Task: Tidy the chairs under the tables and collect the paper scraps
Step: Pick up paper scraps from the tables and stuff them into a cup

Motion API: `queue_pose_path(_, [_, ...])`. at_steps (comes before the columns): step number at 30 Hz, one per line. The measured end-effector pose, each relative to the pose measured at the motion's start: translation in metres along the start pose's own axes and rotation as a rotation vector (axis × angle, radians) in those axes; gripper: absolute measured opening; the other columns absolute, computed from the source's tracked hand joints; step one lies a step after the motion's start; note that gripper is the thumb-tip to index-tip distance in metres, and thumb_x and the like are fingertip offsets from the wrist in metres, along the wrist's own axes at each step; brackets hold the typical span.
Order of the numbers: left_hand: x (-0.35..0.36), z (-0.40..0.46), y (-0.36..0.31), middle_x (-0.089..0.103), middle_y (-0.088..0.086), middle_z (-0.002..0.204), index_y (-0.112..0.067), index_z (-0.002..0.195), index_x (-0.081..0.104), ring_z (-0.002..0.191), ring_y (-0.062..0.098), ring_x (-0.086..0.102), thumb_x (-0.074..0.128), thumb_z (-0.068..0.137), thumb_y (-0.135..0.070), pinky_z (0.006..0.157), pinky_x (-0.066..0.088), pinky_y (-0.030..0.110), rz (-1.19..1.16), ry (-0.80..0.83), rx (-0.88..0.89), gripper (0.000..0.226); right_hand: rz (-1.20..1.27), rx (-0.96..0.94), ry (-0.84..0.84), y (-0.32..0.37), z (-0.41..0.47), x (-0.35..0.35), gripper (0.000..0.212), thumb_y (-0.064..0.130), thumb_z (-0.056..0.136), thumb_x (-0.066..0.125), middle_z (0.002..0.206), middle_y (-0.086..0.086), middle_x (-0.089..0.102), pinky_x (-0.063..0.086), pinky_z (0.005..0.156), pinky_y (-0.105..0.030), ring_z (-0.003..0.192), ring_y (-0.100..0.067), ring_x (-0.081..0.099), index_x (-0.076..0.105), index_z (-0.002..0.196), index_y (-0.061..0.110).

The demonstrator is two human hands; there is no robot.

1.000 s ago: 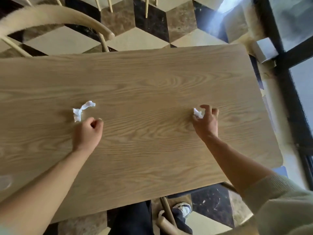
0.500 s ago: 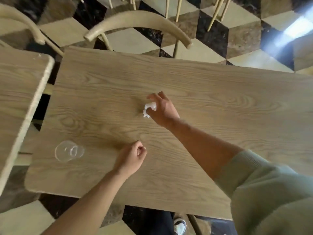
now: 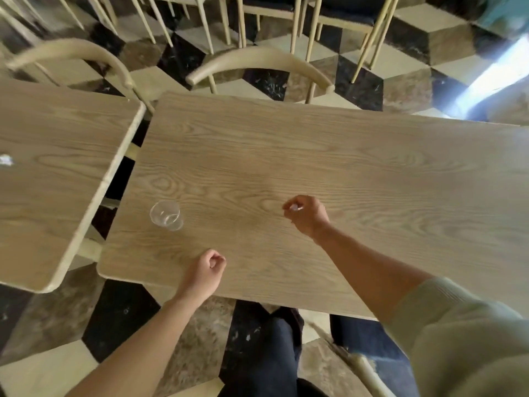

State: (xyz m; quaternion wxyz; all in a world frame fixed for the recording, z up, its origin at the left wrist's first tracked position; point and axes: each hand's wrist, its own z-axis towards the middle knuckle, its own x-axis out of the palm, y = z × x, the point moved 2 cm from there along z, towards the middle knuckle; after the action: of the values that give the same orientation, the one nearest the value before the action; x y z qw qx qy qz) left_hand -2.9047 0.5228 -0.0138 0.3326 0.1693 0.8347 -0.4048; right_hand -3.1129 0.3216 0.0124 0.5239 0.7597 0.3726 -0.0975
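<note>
Now both hands are over the wooden surface [image 3: 315, 156]: right hand [image 3: 307, 214] clenched on a paper scrap [image 3: 294, 207], left hand [image 3: 204, 272] curled closed, contents unclear. Left of them, a clear cup [image 3: 166, 215]; beyond, 2 chairs [image 3: 257, 60] on checkered floor [image 3: 400, 90].

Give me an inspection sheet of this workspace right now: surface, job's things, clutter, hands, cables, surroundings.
Surface: wooden table, a second table close on its left.
Job's things: white paper scrap pinched in the right hand; another scrap lies on the second table; two chairs tucked at the far edges.
Clutter: clear plastic cup upright on the main table.
Hands: right hand closed on the scrap; left hand curled shut, contents hidden.
Cables: nothing seen.
Surroundings: chequered floor, more chair legs beyond.
</note>
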Motion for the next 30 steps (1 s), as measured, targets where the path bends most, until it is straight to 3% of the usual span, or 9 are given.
queue_pose_path(5, [-0.04, -0.038, 0.019, 0.063, -0.019, 0.073, -0.025, 0.08, 0.063, 0.068, -0.005, 0.057, 0.063, 0.095, -0.026, 0.052, 0.038, 0.012, 0.04, -0.102, 0.027, 0.015, 0.526, 0.16, -0.018, 0.028, -0.046, 0.021, 0.022, -0.005, 0.084, 0.07, 0.073, -0.003, 0.065, 0.053, 0.061, -0.025, 0.058, -0.013, 0.057, 0.073, 0.076, 0.015])
queue_pose_path(11, [-0.082, -0.041, 0.054, 0.067, -0.008, 0.086, -0.023, 0.091, 0.059, 0.065, -0.004, 0.061, 0.072, 0.092, -0.027, 0.049, 0.042, 0.011, 0.009, -0.138, 0.013, 0.013, 0.633, 0.127, 0.181, 0.086, -0.068, 0.082, 0.021, -0.01, 0.085, 0.07, 0.079, -0.008, 0.063, 0.052, 0.066, -0.03, 0.067, -0.016, 0.059, 0.069, 0.092, 0.01])
queue_pose_path(14, [-0.112, -0.012, 0.072, 0.062, 0.002, 0.104, -0.008, 0.119, 0.054, 0.086, 0.014, 0.062, 0.077, 0.087, -0.032, 0.064, 0.045, 0.017, -0.039, -0.218, 0.033, 0.045, 0.665, 0.073, 0.253, 0.131, -0.058, 0.127, 0.023, -0.008, 0.086, 0.072, 0.092, -0.013, 0.063, 0.055, 0.067, -0.028, 0.076, -0.019, 0.063, 0.068, 0.099, 0.011])
queue_pose_path(17, [-0.131, 0.025, 0.075, 0.051, 0.014, 0.127, -0.003, 0.142, 0.037, 0.107, 0.024, 0.057, 0.082, 0.079, -0.044, 0.087, 0.054, 0.037, -0.101, -0.208, 0.079, 0.087, 0.68, 0.052, 0.267, 0.161, -0.047, 0.162, 0.023, -0.011, 0.088, 0.069, 0.088, -0.012, 0.062, 0.057, 0.069, -0.029, 0.076, -0.019, 0.064, 0.07, 0.096, 0.01])
queue_pose_path(21, [-0.139, 0.067, 0.075, 0.039, 0.016, 0.147, -0.01, 0.155, 0.019, 0.132, 0.028, 0.04, 0.089, 0.069, -0.044, 0.109, 0.039, 0.045, -0.196, -0.093, 0.163, 0.116, 0.448, 0.098, 0.25, 0.184, -0.033, 0.205, 0.021, -0.006, 0.088, 0.067, 0.083, -0.007, 0.068, 0.054, 0.068, -0.028, 0.068, -0.014, 0.066, 0.072, 0.1, 0.01])
queue_pose_path(24, [-0.138, 0.093, 0.065, 0.045, 0.011, 0.147, -0.014, 0.153, 0.029, 0.133, 0.026, 0.041, 0.091, 0.069, -0.033, 0.108, 0.033, 0.037, -0.158, 0.015, 0.315, 0.106, 0.056, 0.044, 0.193, 0.186, -0.026, 0.213, 0.021, 0.008, 0.086, 0.066, 0.082, 0.011, 0.071, 0.045, 0.059, -0.012, 0.066, 0.003, 0.064, 0.071, 0.101, 0.022])
queue_pose_path(26, [-0.138, 0.105, 0.06, 0.061, 0.004, 0.13, -0.017, 0.137, 0.053, 0.12, 0.023, 0.056, 0.088, 0.073, -0.029, 0.101, 0.044, 0.035, -0.1, 0.039, 0.422, 0.074, -0.063, 0.008, 0.151, 0.191, -0.025, 0.213, 0.023, 0.01, 0.085, 0.064, 0.088, 0.015, 0.069, 0.042, 0.058, -0.01, 0.077, -0.001, 0.064, 0.071, 0.1, 0.025])
queue_pose_path(28, [-0.14, 0.106, 0.061, 0.068, -0.005, 0.114, -0.029, 0.119, 0.062, 0.098, 0.005, 0.06, 0.085, 0.074, -0.026, 0.086, 0.053, 0.034, -0.114, 0.04, 0.463, 0.051, -0.111, -0.022, 0.146, 0.196, -0.027, 0.212, 0.031, 0.003, 0.084, 0.058, 0.097, 0.008, 0.073, 0.049, 0.069, -0.016, 0.09, -0.011, 0.066, 0.073, 0.106, 0.019])
queue_pose_path(30, [-0.142, 0.105, 0.062, 0.069, -0.011, 0.109, -0.036, 0.114, 0.062, 0.091, -0.003, 0.058, 0.085, 0.074, -0.026, 0.08, 0.053, 0.027, -0.143, 0.047, 0.474, 0.047, -0.16, -0.053, 0.181, 0.202, -0.031, 0.207, 0.044, -0.006, 0.081, 0.051, 0.108, 0.0, 0.074, 0.053, 0.086, -0.027, 0.104, -0.016, 0.066, 0.072, 0.113, 0.016])
